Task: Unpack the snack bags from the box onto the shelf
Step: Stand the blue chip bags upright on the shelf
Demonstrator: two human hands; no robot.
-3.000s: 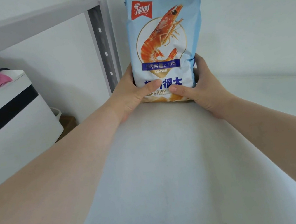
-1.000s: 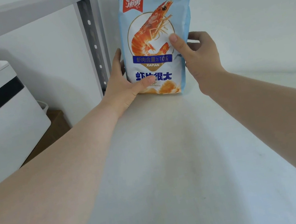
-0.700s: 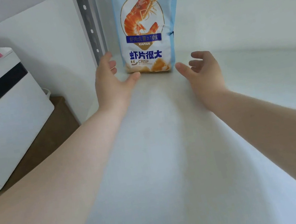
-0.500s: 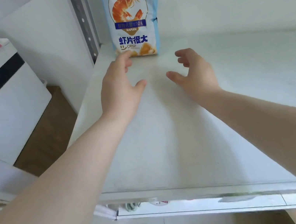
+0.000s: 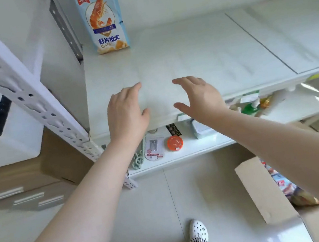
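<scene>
Standing upright at the far left corner of the shelf (image 5: 196, 56), just beside the grey upright post (image 5: 65, 29), is the prawn-cracker bag (image 5: 104, 22) — long axis vertical, printed face toward us, nobody touching it. Both hands are well apart from it, nearer us, over the shelf's near edge. The left hand (image 5: 126, 113) shows its back, fingers straight and close together, thumb out to the side, holding nothing. The right hand (image 5: 198, 95) is relaxed too, fingers gently bent and a little spread, thumb open — empty as well.

So where's the next bag? Down at the near right, on the floor: the cardboard box (image 5: 266, 191), one flap raised, with colourful snack bags (image 5: 290, 190) showing inside, partly hidden behind the right forearm. That's the relation that matters now — the box lies below and to the right of both hands, and the right hand looks the nearer one. I'd judge one bag is placed and the job is at an early stage, with more packets waiting; how many, I can't tell.

The next reach calls for a drop down and to the right, past the shelf edge. The box's long side runs near to far, so coming in from above between the flaps looks cleanest. The lower shelf (image 5: 180, 155) with its orange-lidded tub (image 5: 175, 143) sits clear of that path.
</scene>
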